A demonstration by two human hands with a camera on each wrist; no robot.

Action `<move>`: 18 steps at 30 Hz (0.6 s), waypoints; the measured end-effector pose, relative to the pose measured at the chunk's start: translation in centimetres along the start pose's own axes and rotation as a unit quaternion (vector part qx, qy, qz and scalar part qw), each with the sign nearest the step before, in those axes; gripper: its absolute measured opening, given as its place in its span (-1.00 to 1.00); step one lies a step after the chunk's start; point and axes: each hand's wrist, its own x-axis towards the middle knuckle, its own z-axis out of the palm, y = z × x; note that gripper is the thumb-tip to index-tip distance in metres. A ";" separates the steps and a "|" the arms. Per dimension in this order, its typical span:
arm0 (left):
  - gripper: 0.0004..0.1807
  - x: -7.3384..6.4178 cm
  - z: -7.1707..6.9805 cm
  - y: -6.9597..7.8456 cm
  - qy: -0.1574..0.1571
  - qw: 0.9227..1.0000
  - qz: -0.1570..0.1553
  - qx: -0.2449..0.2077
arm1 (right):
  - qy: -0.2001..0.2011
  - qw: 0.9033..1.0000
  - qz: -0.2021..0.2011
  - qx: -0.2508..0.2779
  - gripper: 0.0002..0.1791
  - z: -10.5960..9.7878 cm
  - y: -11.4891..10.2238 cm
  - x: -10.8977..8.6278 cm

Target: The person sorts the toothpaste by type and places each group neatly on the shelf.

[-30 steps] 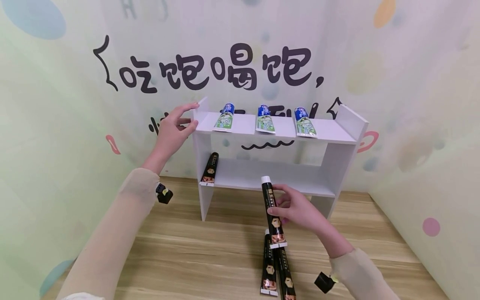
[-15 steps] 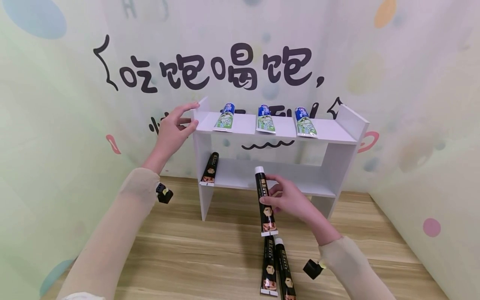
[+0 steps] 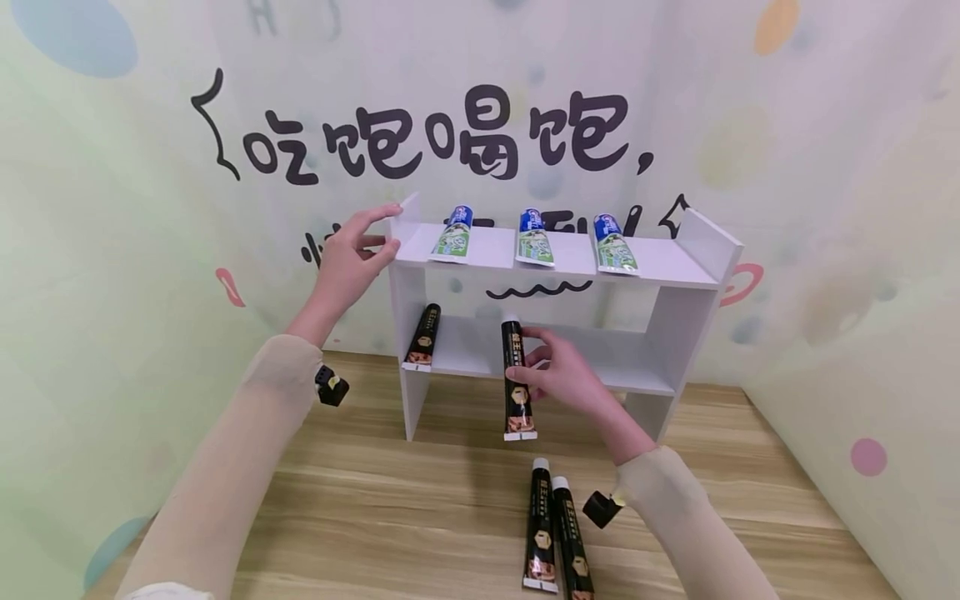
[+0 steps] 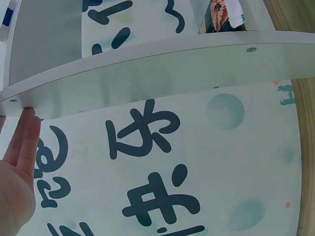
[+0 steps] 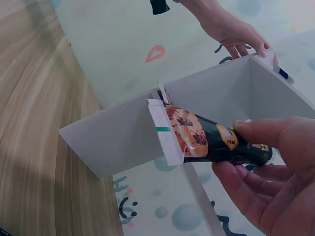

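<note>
In the head view my right hand (image 3: 558,371) pinches a black toothpaste tube (image 3: 517,392) between thumb and fingers, white cap up and flat crimped end down. The tube overlaps the lower shelf's front edge; the right wrist view shows its honeycomb-printed tail (image 5: 187,132) toward the camera. My left hand (image 3: 348,254) grips the upper left side panel of the white shelf unit (image 3: 555,379), its fingertips (image 4: 30,114) against the panel in the left wrist view. Another black tube (image 3: 423,337) lies at the lower shelf's left end.
Three blue-and-green toothpaste tubes (image 3: 534,239) lie spaced along the top shelf. Two more black tubes (image 3: 540,525) rest side by side on the wooden tabletop (image 3: 360,500) in front of the unit. A printed wall (image 3: 480,50) stands close behind.
My right hand has carried the black tube up and left, from above the two tabletop tubes to the lower shelf's front. The left hand stays on the side panel.
</note>
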 end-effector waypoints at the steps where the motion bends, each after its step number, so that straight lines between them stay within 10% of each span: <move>1: -0.54 0.0 0.0 0.0 0.000 1.000 0.000 0.000 | 0.004 1.000 -0.003 0.000 -0.16 0.1 0.0 0.2; 18: -0.53 0.0 0.0 0.2 -0.004 1.000 -0.013 0.001 | 0.069 0.997 -0.006 0.022 -0.14 2.6 0.2 4.8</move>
